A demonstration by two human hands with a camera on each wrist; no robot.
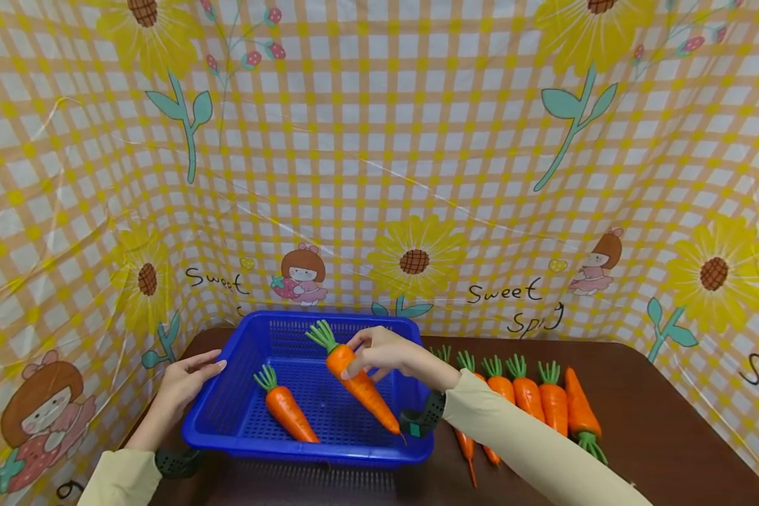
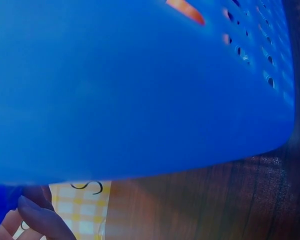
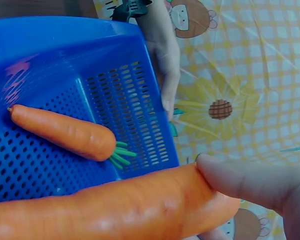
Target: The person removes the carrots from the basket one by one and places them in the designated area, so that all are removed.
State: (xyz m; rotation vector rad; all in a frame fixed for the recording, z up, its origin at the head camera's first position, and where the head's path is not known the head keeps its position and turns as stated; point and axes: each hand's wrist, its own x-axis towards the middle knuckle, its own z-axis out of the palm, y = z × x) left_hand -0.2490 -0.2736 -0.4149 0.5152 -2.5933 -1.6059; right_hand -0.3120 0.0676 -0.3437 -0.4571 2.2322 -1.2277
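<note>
Over the blue plastic basket (image 1: 228, 444), my right hand (image 1: 379, 353) grips an orange carrot (image 1: 362, 388) near its green-stemmed top, the thin tip slanting down to the right. In the right wrist view the thumb (image 3: 240, 180) presses on the thick end of this carrot (image 3: 120, 205). A second carrot (image 1: 289, 413) lies inside on the perforated floor, stems toward the back left. At the basket's left rim, my left hand (image 1: 190, 379) pinches the edge between thumb and fingers. Its thumb (image 2: 45, 220) shows at the rim in the left wrist view.
Right of the basket, several carrots (image 1: 553, 407) lie in a row on the dark brown table (image 1: 645, 414); the rightmost has its stems toward the front. My right forearm covers part of the row. A checked, flower-printed cloth (image 1: 367, 176) hangs behind and at both sides.
</note>
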